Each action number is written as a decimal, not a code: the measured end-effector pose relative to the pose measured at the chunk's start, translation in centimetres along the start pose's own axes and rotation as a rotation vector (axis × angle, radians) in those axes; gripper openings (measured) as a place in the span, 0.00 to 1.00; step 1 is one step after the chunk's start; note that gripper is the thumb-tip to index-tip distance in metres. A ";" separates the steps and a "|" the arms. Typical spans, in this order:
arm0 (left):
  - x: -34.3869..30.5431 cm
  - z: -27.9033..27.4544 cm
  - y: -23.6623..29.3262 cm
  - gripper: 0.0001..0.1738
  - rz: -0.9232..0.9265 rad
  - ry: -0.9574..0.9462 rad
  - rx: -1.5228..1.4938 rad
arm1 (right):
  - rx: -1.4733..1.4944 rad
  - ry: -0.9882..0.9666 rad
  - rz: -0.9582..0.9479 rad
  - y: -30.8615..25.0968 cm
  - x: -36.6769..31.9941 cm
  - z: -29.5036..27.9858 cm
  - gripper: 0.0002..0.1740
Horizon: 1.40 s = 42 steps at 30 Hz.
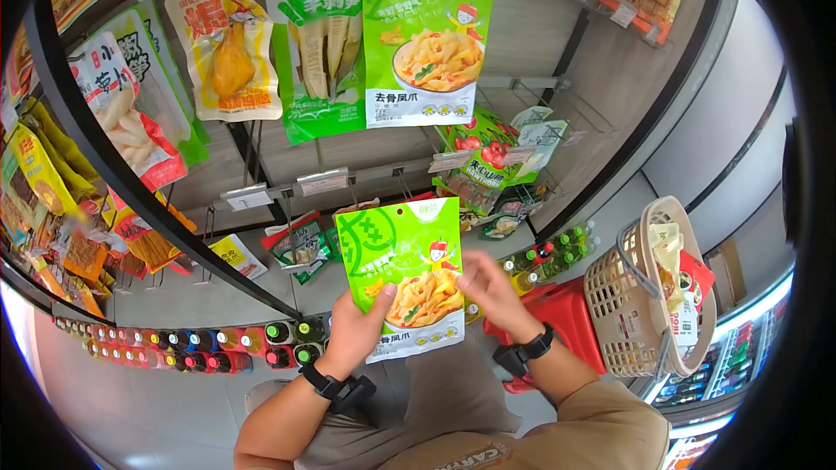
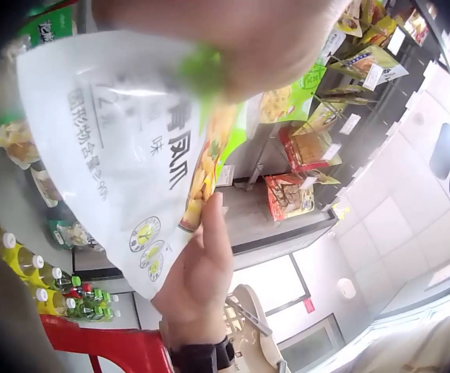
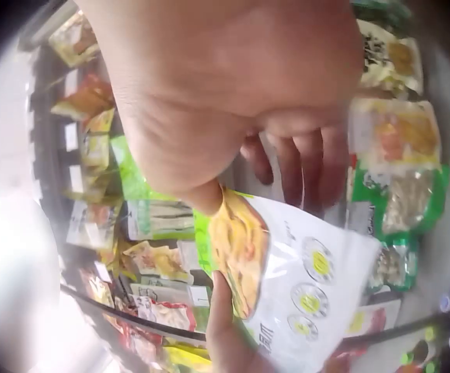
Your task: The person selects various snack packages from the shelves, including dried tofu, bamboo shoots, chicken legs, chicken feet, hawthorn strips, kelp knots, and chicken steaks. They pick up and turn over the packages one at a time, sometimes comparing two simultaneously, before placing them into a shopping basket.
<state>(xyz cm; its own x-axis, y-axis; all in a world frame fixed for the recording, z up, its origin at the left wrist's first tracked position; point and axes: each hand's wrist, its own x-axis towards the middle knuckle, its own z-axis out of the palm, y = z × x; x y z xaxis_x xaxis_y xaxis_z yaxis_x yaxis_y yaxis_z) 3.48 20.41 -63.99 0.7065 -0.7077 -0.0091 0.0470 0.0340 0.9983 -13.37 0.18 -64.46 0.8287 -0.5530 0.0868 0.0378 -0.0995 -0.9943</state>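
Note:
A green and white bag of boneless chicken feet (image 1: 405, 283) is held upright in front of the person's body, its printed front facing the head camera. The left hand (image 1: 355, 331) grips its lower left edge, thumb laid over the front and the other fingers hidden behind. At the opposite edge, the right hand (image 1: 498, 294) pinches the bag, its thumb (image 2: 216, 225) showing beside the food picture in the left wrist view. In the right wrist view, several fingers (image 3: 306, 167) of this hand bend behind the bag. A matching bag (image 1: 431, 43) hangs on the rack above.
Other hanging snack packs, among them a yellow one (image 1: 225, 52) and a bamboo shoot pack (image 1: 322, 52), fill the rack ahead. Bottles (image 1: 174, 339) line the floor below. At the right, a beige basket (image 1: 614, 296) with goods inside stands by a red stool (image 1: 557, 322).

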 end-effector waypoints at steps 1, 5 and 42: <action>0.0 0.2 0.1 0.18 -0.003 -0.008 0.002 | 0.002 0.008 0.003 0.6 -1.3 0.4 0.23; 0.4 0.9 0.1 0.19 -0.053 -0.079 -0.095 | 0.007 -0.145 0.174 0.7 -3.0 2.5 0.22; 0.1 1.3 -3.1 0.08 -0.111 -0.395 0.023 | 0.256 -0.044 -0.280 -18.3 12.8 -0.6 0.22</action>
<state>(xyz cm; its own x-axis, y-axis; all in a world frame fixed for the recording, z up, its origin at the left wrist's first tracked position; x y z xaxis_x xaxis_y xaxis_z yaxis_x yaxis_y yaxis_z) 2.50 19.29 -67.02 0.3727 -0.9227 -0.0988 0.0887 -0.0705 0.9936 -3.80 -5.56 -45.11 0.7895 -0.4972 0.3598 0.3996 -0.0285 -0.9163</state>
